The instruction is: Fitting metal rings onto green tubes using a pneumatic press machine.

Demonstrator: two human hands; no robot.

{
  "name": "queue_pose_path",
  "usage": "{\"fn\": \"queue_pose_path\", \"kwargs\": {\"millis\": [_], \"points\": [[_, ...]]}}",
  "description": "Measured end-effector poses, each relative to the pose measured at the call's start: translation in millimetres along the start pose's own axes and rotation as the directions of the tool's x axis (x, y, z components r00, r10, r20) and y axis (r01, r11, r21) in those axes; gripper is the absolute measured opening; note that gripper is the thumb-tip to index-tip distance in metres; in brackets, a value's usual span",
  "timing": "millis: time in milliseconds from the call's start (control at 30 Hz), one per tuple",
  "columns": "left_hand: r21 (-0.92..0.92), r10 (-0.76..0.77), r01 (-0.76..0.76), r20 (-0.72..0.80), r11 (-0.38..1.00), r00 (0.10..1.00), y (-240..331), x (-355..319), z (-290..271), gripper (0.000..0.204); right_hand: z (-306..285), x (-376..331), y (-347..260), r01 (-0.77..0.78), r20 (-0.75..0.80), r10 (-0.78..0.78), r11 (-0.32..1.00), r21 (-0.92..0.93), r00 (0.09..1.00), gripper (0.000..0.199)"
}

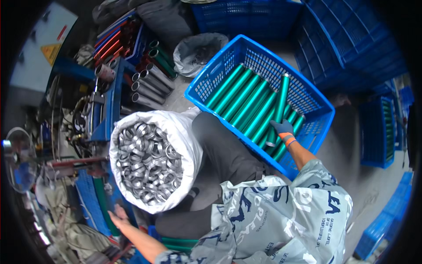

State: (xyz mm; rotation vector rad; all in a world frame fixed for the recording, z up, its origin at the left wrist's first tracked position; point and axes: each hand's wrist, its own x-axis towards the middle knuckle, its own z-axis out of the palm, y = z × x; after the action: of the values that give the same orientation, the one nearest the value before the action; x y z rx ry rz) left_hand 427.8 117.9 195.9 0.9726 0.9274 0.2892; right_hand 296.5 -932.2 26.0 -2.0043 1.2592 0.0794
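A: Largest first. Where is it sitting, and why?

B: The blue crate (263,63) is sitting to the right, alongside the right leg (224,145); presumably that is keeping its contents within reach.

A: Next down?

B: The white sack (194,152) is standing between that leg and the left leg (184,223), its mouth facing up. The turned-out rim is probably helping the opening to gape.

A: And the tubes?

B: Green tubes (246,99) are lying roughly parallel in the crate; I am judging that this is saving room and limiting rolling. The held tube (282,97) is slanting across them, inside the crate's outline; whether it is touching those beneath, I cannot tell. A green strip (103,204), possibly another tube, is showing at far left.

A: State of each grip?

B: The right grip (283,128), gloved, is clasping the held tube nearer its lower end; the fabric is likely adding friction against the smooth wall. The left grip (121,220), bare, is showing its fingers apart near the strip; contact there is remaining unclear.

A: Smallest?

B: Metal rings (149,163) are lying jumbled in the sack, facing every way; apparently nothing is requiring them to be ordered.
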Motion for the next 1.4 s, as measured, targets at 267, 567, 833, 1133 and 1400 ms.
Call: {"fn": "queue_pose_path", "kwargs": {"millis": [267,567,833,1133,1400], "points": [[0.358,0.253,-0.213,-0.069,0.909,0.965,-44.1,-140.3,-32.9,0.071,136.9,54.7,11.3,-0.243,0.330,0.191,0.962,0.125,0.924,0.082],[0.928,0.639,0.056,-0.296,0.368,0.710,-133.8,-315.0,-168.1,0.045,156.8,35.0,-14.7,-0.119,0.408,0.221,0.958,-0.260,0.886,0.094],[0.760,0.505,0.634,-0.608,0.145,0.613,-331.2,-378.1,-262.0,0.128,131.1,28.4,-169.3,0.253,0.131,-0.401,0.765,0.592,0.907,0.045],[0.746,0.360,0.510,-0.659,0.429,0.660,-315.1,-343.8,-360.9,0.140,108.3,-336.0,-398.7,0.676,0.627,-0.755,0.360,0.643,-0.195,0.048],[0.663,0.573,-0.072,-0.582,0.745,0.577,-308.1,-364.4,-339.5,0.105,260.3,-479.6,-393.0,0.812,0.535,-0.635,-0.283,0.510,-0.557,0.069]]}}
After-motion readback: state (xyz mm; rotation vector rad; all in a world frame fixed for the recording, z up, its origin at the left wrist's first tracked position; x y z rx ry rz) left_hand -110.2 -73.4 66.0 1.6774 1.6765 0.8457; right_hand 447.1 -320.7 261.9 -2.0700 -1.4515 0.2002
